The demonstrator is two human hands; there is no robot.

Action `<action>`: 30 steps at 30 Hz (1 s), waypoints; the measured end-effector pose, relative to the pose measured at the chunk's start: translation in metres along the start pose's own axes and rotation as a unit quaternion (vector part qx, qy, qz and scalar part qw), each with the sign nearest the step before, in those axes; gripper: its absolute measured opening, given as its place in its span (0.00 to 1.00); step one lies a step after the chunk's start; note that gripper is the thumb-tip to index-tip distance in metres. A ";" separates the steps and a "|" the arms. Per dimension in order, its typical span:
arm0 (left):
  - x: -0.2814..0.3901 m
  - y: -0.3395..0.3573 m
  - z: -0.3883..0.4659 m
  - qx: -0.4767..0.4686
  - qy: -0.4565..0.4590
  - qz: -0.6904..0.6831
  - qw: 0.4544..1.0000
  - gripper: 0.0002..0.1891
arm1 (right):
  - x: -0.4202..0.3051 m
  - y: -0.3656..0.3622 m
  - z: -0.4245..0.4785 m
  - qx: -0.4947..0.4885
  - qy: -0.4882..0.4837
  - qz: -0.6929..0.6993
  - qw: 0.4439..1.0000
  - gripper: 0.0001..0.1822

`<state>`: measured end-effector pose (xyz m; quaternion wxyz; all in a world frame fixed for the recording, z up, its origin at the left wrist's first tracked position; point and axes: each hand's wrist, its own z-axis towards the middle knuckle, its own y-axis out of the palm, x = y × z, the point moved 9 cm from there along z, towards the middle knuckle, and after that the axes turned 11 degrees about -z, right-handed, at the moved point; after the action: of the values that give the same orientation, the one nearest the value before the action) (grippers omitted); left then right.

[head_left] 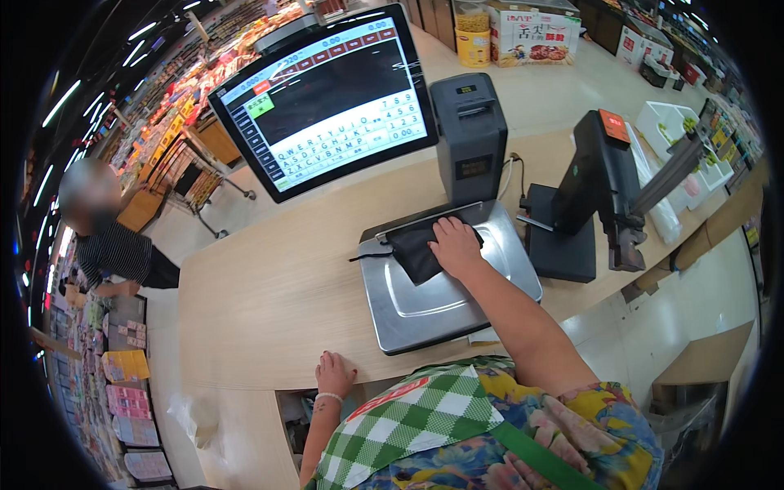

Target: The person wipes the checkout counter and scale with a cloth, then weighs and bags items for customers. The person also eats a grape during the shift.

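On the steel plate of a weighing scale [429, 306] lies a small black pouch [414, 251] with a cord at its left end. My right hand [456, 245] rests on the pouch, fingers spread over its right part; whether it grips the fabric I cannot tell. My left hand [335, 373] lies at the near edge of the wooden counter [263, 294], fingers apart, holding nothing. Behind the scale stand a lit touchscreen [331, 98] with an on-screen keyboard and a dark grey label printer [470, 135].
A black stand device [588, 184] stands right of the scale, beside clear plastic bags [658, 190] and white foam trays [670, 122] with green fruit. Another person [116, 251] stands beyond the counter at left, near a shopping cart [190, 177]. An open cardboard box [698, 361] is at lower right.
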<state>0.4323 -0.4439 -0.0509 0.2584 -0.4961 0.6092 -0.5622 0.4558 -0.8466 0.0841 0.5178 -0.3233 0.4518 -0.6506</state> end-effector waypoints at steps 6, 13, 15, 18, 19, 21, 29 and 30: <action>0.000 0.000 0.000 0.004 0.014 0.002 1.000 0.36 | 0.055 -0.022 -0.036 0.006 0.066 -0.040 0.997 0.17; -0.002 0.002 0.000 -0.014 0.009 -0.007 1.000 0.35 | 0.088 -0.058 -0.109 -0.006 0.110 -0.059 0.992 0.12; -0.004 0.003 0.000 -0.019 0.005 -0.008 1.000 0.35 | 0.092 -0.068 -0.133 0.002 0.117 -0.057 0.991 0.11; -0.001 0.001 -0.001 -0.023 0.000 -0.005 1.000 0.35 | 0.090 -0.080 -0.162 0.007 0.106 -0.035 0.994 0.11; 0.001 0.000 0.001 -0.024 -0.002 -0.004 1.000 0.35 | 0.090 -0.084 -0.169 0.008 0.104 -0.026 0.994 0.10; 0.004 -0.001 0.002 -0.027 -0.001 -0.007 1.000 0.35 | 0.086 -0.095 -0.180 0.033 0.081 0.000 0.996 0.09; 0.002 0.003 0.005 -0.043 -0.021 -0.013 0.999 0.36 | 0.126 -0.072 -0.255 -0.035 0.257 0.203 0.944 0.08; 0.001 0.003 0.004 -0.029 -0.018 -0.006 0.999 0.35 | 0.139 -0.065 -0.268 -0.030 0.296 0.227 0.927 0.09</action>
<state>0.4348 -0.4469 -0.0545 0.2517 -0.5167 0.6175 -0.5369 0.1577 -0.9094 0.0351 0.4845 -0.0195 0.6650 -0.5679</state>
